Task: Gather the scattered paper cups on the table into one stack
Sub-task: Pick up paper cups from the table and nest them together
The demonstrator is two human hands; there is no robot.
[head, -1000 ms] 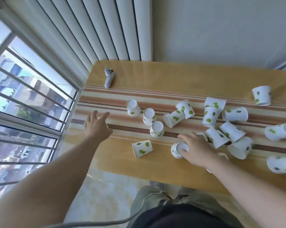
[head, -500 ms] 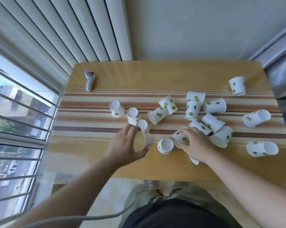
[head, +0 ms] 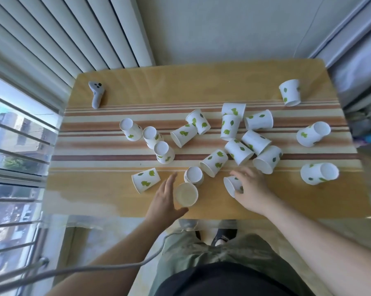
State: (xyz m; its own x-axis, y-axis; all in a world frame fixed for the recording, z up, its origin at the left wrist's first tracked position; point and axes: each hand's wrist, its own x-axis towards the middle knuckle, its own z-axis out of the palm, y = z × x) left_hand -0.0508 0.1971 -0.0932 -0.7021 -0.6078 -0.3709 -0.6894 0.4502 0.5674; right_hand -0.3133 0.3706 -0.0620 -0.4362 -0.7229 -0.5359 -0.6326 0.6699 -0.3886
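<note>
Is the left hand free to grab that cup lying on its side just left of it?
Probably not yet: the left hand already holds an upright cup, though the lying cup sits unobstructed.

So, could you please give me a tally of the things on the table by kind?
Paper cups: 19
Grey controller: 1
Total: 20
</note>
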